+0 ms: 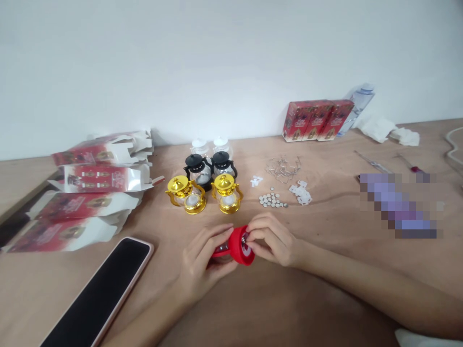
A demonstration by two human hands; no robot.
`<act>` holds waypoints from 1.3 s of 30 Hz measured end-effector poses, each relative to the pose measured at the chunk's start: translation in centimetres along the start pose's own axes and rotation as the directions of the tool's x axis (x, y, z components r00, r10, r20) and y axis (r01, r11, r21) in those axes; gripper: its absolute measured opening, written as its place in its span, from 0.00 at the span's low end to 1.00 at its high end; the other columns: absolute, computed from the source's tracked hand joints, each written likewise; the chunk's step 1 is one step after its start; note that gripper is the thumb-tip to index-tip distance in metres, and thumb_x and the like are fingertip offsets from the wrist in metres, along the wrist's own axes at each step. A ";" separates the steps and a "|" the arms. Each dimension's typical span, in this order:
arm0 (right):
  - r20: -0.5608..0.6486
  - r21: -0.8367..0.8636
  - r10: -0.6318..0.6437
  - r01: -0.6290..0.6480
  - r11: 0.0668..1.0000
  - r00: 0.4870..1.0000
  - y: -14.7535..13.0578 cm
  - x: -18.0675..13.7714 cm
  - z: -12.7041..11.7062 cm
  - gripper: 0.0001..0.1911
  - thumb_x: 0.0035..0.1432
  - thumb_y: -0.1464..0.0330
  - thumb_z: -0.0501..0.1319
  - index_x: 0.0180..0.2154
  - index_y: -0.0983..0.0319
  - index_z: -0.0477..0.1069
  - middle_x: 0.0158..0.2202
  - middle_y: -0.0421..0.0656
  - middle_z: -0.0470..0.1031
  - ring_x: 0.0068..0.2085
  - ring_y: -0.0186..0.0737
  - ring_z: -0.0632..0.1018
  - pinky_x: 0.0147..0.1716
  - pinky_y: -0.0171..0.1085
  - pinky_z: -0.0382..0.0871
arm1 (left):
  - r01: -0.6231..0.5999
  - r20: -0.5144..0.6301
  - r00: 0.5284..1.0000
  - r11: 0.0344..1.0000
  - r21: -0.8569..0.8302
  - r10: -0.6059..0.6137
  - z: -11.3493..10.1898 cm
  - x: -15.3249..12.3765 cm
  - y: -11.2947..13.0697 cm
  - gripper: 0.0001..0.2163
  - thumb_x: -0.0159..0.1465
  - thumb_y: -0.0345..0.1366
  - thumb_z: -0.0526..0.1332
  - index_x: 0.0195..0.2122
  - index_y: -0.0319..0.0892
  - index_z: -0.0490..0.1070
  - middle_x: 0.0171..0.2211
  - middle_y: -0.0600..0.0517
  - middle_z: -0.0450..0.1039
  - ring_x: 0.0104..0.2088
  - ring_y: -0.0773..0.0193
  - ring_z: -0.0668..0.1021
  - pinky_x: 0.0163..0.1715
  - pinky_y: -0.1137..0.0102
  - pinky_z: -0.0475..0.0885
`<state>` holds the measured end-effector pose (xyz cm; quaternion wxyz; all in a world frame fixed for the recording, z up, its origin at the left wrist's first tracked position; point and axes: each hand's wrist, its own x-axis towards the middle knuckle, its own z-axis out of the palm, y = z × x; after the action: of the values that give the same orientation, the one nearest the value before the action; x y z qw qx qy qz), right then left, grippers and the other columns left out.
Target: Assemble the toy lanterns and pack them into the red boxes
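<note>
A small red toy lantern (238, 246) lies on its side in my left hand (202, 253), whose fingers wrap round its clear body. Its round base faces right, showing a pale inside with a bit of metal. My right hand (273, 241) is closed in a pinch at that base; whatever is between the fingertips is too small to make out. Beyond my hands stand two gold lanterns (226, 193), two black lanterns (198, 168) and two white lanterns (221, 144). Button cells (271, 198), thin metal wires (284, 168) and white plastic pieces (301, 193) lie in piles on the wooden table (325, 226).
Open red-and-white cartons (97, 178) lie at the left, above a phone (101, 289). Three closed red boxes (318, 120) stand against the wall beside a clear plastic packet (358, 108). Crumpled tissue (378, 129), two screwdrivers (374, 163) and a blurred-out object (398, 205) are at right.
</note>
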<state>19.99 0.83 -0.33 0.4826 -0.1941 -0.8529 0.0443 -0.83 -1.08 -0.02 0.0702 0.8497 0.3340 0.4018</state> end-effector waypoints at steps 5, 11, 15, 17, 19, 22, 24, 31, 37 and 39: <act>-0.006 0.032 0.018 -0.018 0.999 1.000 0.2 -0.2 0.0 0.04 0.58 0.75 0.57 0.37 0.66 0.65 0.34 0.48 0.71 0.40 0.39 0.73 0.38 0.40 0.73 | 0.000 -0.002 1.000 0.999 -0.047 -0.001 0.1 0.1 -0.1 0.21 0.56 0.35 0.67 0.49 0.39 0.66 0.44 0.41 0.75 0.43 0.56 0.78 0.39 0.65 0.76; -0.038 0.085 0.042 -0.039 0.996 0.998 0.2 -0.1 -0.1 0.06 0.58 0.74 0.59 0.39 0.65 0.67 0.36 0.47 0.73 0.39 0.38 0.74 0.38 0.40 0.74 | 0.018 0.023 1.000 0.999 -0.029 -0.017 -0.2 0.1 0.0 0.20 0.57 0.36 0.66 0.50 0.41 0.65 0.45 0.42 0.74 0.44 0.57 0.78 0.39 0.64 0.76; -0.061 0.048 0.031 -0.028 0.998 0.998 0.2 -0.3 0.0 0.05 0.57 0.75 0.60 0.37 0.63 0.68 0.35 0.46 0.74 0.38 0.37 0.75 0.35 0.38 0.74 | 0.023 0.029 0.999 1.000 -0.013 -0.022 -0.3 0.1 0.1 0.20 0.57 0.36 0.66 0.49 0.41 0.66 0.44 0.42 0.75 0.43 0.56 0.78 0.39 0.64 0.76; -0.072 0.023 0.033 -0.031 0.999 0.997 0.1 -0.3 0.0 0.04 0.57 0.75 0.60 0.36 0.63 0.68 0.34 0.46 0.75 0.37 0.37 0.75 0.35 0.38 0.74 | 0.025 0.020 0.999 0.999 -0.021 -0.025 -0.2 0.1 0.1 0.19 0.57 0.36 0.65 0.49 0.41 0.66 0.44 0.42 0.75 0.44 0.56 0.78 0.40 0.64 0.76; -0.074 0.014 0.037 -0.036 0.999 0.997 0.1 -0.3 0.1 0.03 0.57 0.74 0.59 0.36 0.63 0.68 0.34 0.46 0.74 0.36 0.36 0.75 0.34 0.38 0.74 | 0.021 0.017 1.000 0.999 -0.035 -0.021 -0.2 0.1 0.0 0.19 0.57 0.36 0.65 0.49 0.41 0.66 0.44 0.41 0.75 0.44 0.56 0.78 0.39 0.64 0.76; -0.070 0.014 0.033 -0.032 0.999 0.997 0.0 -0.2 0.2 0.03 0.58 0.74 0.58 0.36 0.63 0.67 0.34 0.46 0.73 0.36 0.37 0.75 0.35 0.38 0.74 | 0.011 0.026 1.000 0.999 -0.043 -0.010 -0.1 0.1 -0.1 0.20 0.57 0.35 0.65 0.50 0.40 0.65 0.44 0.41 0.74 0.44 0.56 0.78 0.39 0.64 0.76; -0.064 0.014 0.029 -0.028 0.999 0.998 0.0 -0.2 0.2 0.03 0.58 0.74 0.58 0.37 0.64 0.67 0.33 0.46 0.73 0.37 0.37 0.75 0.35 0.39 0.74 | 0.007 0.019 1.000 0.999 -0.045 -0.006 -0.1 0.0 -0.1 0.20 0.57 0.35 0.65 0.50 0.40 0.65 0.45 0.41 0.74 0.44 0.56 0.78 0.40 0.64 0.76; -0.064 0.108 0.062 -0.055 0.993 0.996 0.2 -0.3 0.2 0.06 0.58 0.76 0.57 0.39 0.64 0.65 0.36 0.48 0.73 0.40 0.39 0.74 0.39 0.40 0.74 | 0.035 0.008 0.999 0.997 -0.068 -0.034 -0.2 0.3 0.0 0.20 0.56 0.35 0.66 0.50 0.40 0.66 0.45 0.41 0.75 0.44 0.55 0.78 0.39 0.64 0.77; -0.144 0.278 0.311 -0.263 0.924 0.939 -0.3 -0.6 0.7 0.07 0.58 0.78 0.56 0.38 0.62 0.63 0.37 0.45 0.74 0.39 0.35 0.76 0.38 0.36 0.72 | 0.093 -0.017 0.995 0.993 -0.071 -0.094 0.0 0.2 0.0 0.20 0.56 0.35 0.66 0.48 0.40 0.66 0.43 0.43 0.75 0.44 0.56 0.78 0.40 0.63 0.77; -0.149 0.353 0.487 -0.414 0.839 0.861 -0.6 -0.6 1.0 0.06 0.58 0.76 0.56 0.36 0.61 0.63 0.35 0.42 0.72 0.36 0.33 0.76 0.36 0.34 0.71 | 0.108 -0.033 0.993 0.992 -0.059 -0.110 0.1 0.1 0.0 0.19 0.56 0.35 0.66 0.48 0.40 0.67 0.43 0.43 0.76 0.43 0.56 0.78 0.41 0.63 0.77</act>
<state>19.24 0.17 -1.16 0.5789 -0.3161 -0.7026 0.2670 -0.72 -0.95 -0.02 0.1102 0.8204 0.3696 0.4220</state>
